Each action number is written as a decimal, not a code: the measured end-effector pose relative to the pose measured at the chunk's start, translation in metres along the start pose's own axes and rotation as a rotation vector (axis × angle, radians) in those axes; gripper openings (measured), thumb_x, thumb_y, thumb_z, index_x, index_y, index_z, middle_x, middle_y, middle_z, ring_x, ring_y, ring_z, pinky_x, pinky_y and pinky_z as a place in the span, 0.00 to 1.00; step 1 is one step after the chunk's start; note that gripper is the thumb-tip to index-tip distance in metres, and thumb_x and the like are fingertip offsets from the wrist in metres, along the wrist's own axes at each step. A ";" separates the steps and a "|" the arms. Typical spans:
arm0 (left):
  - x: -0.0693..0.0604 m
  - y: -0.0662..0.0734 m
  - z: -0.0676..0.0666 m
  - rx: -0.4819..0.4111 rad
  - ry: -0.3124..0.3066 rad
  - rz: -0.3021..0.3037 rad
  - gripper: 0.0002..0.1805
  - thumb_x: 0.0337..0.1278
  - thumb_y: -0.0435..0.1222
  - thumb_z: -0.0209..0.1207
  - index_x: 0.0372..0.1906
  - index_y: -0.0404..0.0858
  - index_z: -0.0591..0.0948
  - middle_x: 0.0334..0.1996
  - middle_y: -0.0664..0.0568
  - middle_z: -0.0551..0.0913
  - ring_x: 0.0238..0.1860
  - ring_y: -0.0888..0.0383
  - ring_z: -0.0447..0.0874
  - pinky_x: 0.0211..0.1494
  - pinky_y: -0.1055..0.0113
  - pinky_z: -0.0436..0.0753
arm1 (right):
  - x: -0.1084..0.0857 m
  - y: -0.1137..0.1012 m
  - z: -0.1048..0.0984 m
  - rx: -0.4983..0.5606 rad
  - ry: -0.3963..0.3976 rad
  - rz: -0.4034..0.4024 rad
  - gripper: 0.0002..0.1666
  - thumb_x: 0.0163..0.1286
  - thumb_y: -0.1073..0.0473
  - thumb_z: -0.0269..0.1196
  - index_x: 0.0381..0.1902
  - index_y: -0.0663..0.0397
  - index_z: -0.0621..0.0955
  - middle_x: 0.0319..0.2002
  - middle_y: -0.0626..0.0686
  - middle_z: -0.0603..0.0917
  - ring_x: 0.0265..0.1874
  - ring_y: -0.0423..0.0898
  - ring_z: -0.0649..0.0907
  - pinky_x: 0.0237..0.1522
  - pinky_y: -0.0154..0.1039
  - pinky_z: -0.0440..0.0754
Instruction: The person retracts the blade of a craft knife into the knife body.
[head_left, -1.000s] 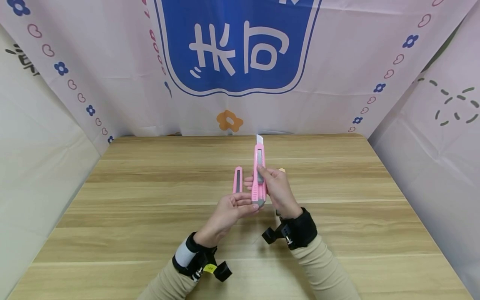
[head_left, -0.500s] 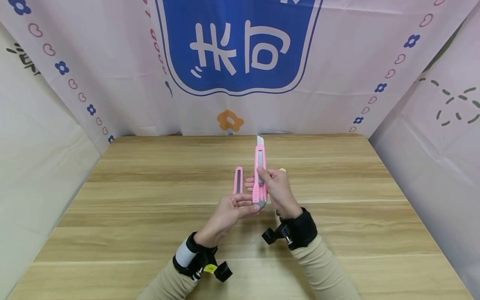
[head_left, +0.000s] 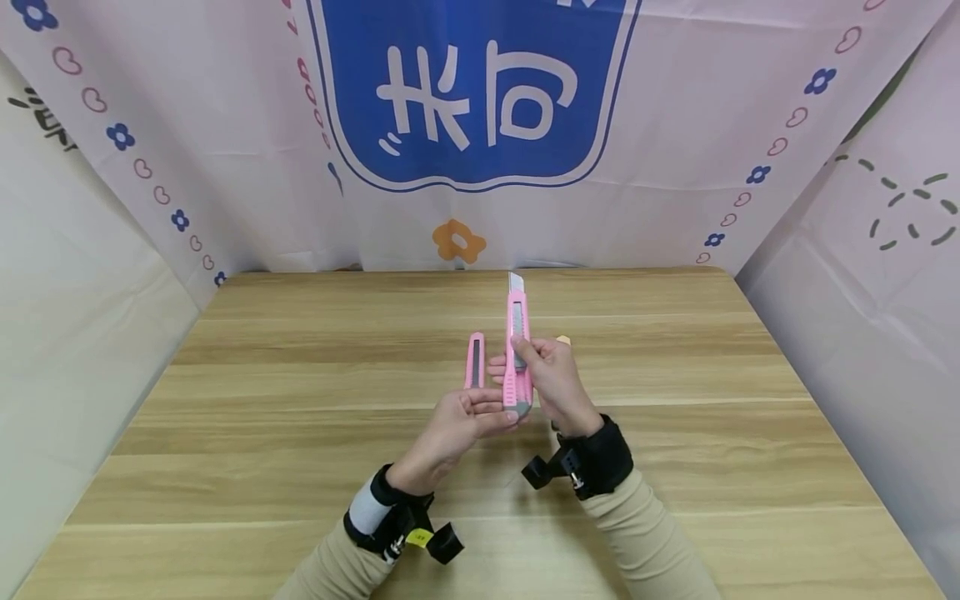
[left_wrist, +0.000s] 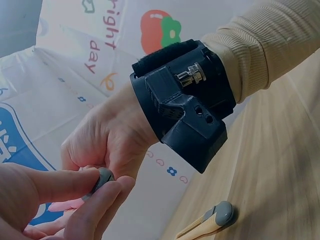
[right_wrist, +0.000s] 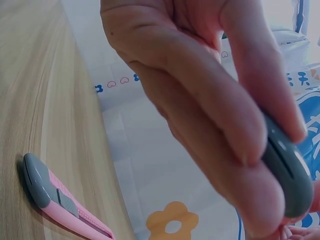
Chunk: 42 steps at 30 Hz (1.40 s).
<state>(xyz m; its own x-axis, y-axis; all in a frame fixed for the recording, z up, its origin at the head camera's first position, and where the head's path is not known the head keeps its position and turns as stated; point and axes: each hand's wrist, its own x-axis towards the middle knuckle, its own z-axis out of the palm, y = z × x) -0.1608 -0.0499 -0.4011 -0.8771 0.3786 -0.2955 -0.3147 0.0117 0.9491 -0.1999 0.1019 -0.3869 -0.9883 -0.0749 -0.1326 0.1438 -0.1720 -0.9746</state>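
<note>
A pink utility knife [head_left: 517, 390] stands upright above the table, its metal blade [head_left: 516, 283] extended from the top. My left hand [head_left: 456, 423] pinches its grey end cap between thumb and fingers, as the right wrist view shows close up. Higher on the body, my right hand [head_left: 558, 385] grips the knife, thumb on the grey slider. Behind my left hand a second pink utility knife [head_left: 475, 360] lies on the table; its grey end shows in the right wrist view. A cream utility knife [left_wrist: 207, 222] with a grey end lies by my right hand, mostly hidden in the head view.
The wood-grain table [head_left: 225, 433] reaches back to a hanging printed cloth [head_left: 247, 167] with a blue emblem. More pale cloth hangs at the left and right sides. Black camera mounts [head_left: 592, 458] are strapped to both wrists.
</note>
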 end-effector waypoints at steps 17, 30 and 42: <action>-0.001 0.000 -0.003 -0.029 -0.044 0.025 0.21 0.59 0.24 0.56 0.58 0.22 0.72 0.53 0.32 0.81 0.40 0.64 0.88 0.53 0.69 0.86 | 0.001 0.002 0.000 -0.043 -0.054 -0.012 0.21 0.76 0.62 0.49 0.55 0.77 0.74 0.43 0.72 0.85 0.28 0.37 0.89 0.47 0.43 0.88; -0.001 0.001 -0.006 -0.045 -0.061 0.023 0.22 0.59 0.25 0.57 0.59 0.22 0.71 0.55 0.33 0.81 0.40 0.65 0.88 0.54 0.70 0.86 | -0.001 0.000 -0.002 -0.035 -0.078 -0.023 0.21 0.75 0.63 0.50 0.57 0.77 0.73 0.44 0.70 0.85 0.31 0.38 0.89 0.51 0.46 0.86; 0.001 0.002 -0.004 -0.010 -0.052 0.028 0.20 0.61 0.27 0.57 0.57 0.25 0.75 0.51 0.35 0.84 0.49 0.52 0.88 0.60 0.59 0.83 | 0.000 -0.001 -0.004 -0.008 -0.045 0.011 0.22 0.76 0.61 0.49 0.58 0.73 0.73 0.47 0.70 0.85 0.32 0.38 0.89 0.48 0.39 0.88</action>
<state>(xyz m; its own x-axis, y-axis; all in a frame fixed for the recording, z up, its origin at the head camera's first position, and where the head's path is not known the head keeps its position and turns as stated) -0.1642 -0.0534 -0.4000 -0.8657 0.4259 -0.2630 -0.2946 -0.0087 0.9556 -0.2003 0.1064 -0.3864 -0.9834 -0.1209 -0.1353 0.1542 -0.1635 -0.9744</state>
